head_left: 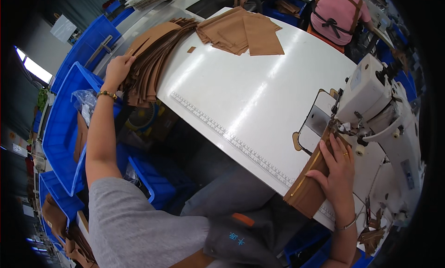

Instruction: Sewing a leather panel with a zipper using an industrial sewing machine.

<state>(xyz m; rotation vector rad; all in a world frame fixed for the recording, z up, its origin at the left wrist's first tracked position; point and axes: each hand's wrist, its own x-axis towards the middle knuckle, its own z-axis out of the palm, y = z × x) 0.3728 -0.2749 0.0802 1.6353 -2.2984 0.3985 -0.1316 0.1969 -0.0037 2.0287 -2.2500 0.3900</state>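
Note:
At the far left of the table, my left hand (119,69) is closed on the edge of a brown fabric panel, its fingertips pinching the top layers. The panel belongs to a fanned stack of brown fabric panels (153,59) that hangs partly over the table edge. On the right, my right hand (337,170) lies flat with fingers spread on a long brown fabric piece (308,191). A thin yellow strip runs along that piece. Its far end lies by the needle area of a white sewing machine (366,94), and its near end overhangs the table's front edge.
More brown panels (259,34) lie spread at the table's (232,92) back, near a small brown scrap (191,49). A printed ruler strip (227,136) follows the front edge. Blue bins (62,133) stand at the left. Brown offcuts (373,233) lie lower right. Another person (336,15) sits beyond.

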